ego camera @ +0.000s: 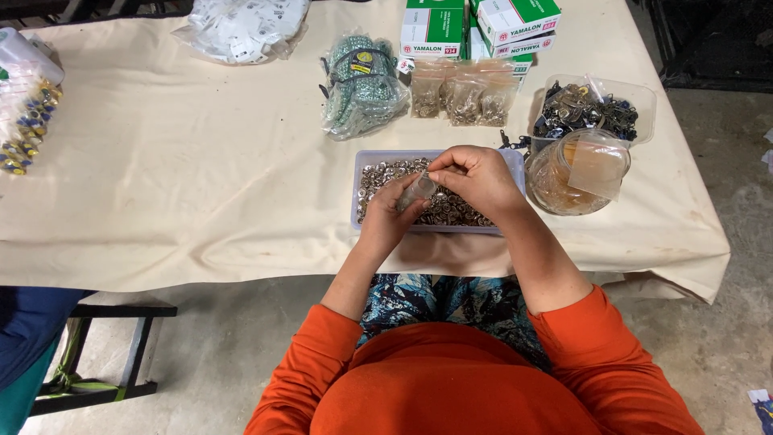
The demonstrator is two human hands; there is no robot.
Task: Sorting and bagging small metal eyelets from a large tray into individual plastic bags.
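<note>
A wide table (201, 177) draped in a cream cloth fills most of the scene, standing on a rough grey concrete floor (708, 338), with a dark wooden bench (121, 322) tucked under its left edge. The person sits at the near side in orange sleeves, both hands raised over a shallow pale plastic tray (359, 165) heaped with small silvery metal rings. The left hand (385, 217) is curled shut around a small clear plastic bag (417, 192), pinching it between thumb and fingertips so that it tilts up toward the other hand. The right hand (477, 179) arches over the bag's top, its fingers bent and closed together at the bag's mouth; whether they grip a ring there I cannot tell. The bag hangs just above the middle of the tray, between the two hands. To the right of the tray stands a round clear jar (564, 189) with a loose clear lid leaning on it, and behind that a clear tub (640, 101) of dark metal clasps. At the far edge are stacked green-and-white cardboard boxes (475, 28) with red marks, small clear bags of brassy parts (463, 93) in front of them, a bundle of green-and-white cord in a clear wrap (362, 80), and a big clear sack of white tags (241, 28). Blue-and-gold pieces in plastic (24, 121) lie at the far left.
</note>
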